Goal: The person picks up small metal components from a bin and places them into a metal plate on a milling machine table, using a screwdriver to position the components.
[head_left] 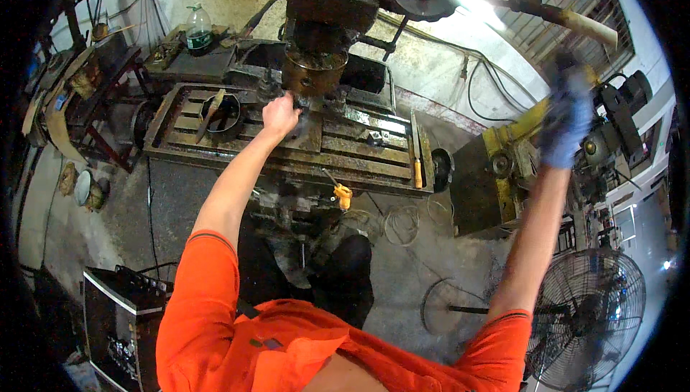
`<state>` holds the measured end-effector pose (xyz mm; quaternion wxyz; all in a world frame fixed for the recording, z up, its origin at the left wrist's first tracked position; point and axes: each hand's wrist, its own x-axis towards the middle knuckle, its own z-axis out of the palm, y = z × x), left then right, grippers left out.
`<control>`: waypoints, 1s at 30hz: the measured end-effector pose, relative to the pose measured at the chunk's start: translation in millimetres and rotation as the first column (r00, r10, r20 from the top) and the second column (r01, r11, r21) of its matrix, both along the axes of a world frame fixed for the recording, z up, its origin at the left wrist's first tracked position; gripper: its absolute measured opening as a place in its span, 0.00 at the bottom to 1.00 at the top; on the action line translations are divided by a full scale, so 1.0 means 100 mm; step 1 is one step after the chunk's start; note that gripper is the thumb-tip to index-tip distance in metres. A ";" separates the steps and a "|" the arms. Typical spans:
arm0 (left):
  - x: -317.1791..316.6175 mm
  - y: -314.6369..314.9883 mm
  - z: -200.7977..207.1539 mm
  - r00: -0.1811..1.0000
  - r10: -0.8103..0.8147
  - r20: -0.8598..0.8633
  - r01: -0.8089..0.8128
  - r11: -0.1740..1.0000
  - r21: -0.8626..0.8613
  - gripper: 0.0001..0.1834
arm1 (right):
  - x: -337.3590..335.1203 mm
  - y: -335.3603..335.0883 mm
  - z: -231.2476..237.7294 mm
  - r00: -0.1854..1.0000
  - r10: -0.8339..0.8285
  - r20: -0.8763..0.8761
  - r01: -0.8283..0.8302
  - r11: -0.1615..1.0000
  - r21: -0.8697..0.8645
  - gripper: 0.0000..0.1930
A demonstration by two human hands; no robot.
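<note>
My bare left hand [280, 115] is closed just below the spindle head [314, 72] of a large, oily milling machine. Its fingers curl around something small and dark that I cannot make out. Far out to the right, my right hand [568, 122] is raised, in a blue glove and smeared by motion. A dark blurred shape shows above its fingers; whether the hand holds it I cannot tell. Under my left hand stretches the slotted machine table [269, 149]. A file with a yellow handle [418, 173] lies along the table's right end.
A round dark pan [223, 117] with a brush-like tool sits on the table's left part. A yellow-handled tool [343, 196] hangs at the front edge. To the right stand a yellow machine [496, 169] and a caged fan [586, 320]. A plastic bottle [198, 31] is at the back left.
</note>
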<state>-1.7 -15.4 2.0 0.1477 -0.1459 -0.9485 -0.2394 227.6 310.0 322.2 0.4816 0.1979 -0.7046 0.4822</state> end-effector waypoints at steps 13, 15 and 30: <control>-0.03 0.12 0.01 1.000 -0.005 0.014 0.006 0.998 -0.060 0.17 | 0.37 -0.63 -0.66 0.961 -0.036 -0.273 0.023 0.998 -0.052 0.13; -0.01 0.11 0.01 1.000 0.000 -0.018 -0.001 0.999 -0.032 0.17 | 0.35 -0.66 -0.74 0.956 -0.063 -0.285 0.062 0.998 -0.013 0.14; 0.12 -0.05 0.12 0.996 -0.072 -0.058 0.077 0.994 0.084 0.18 | 0.38 -0.69 -1.03 0.968 -0.127 -0.216 0.084 0.976 -0.200 0.17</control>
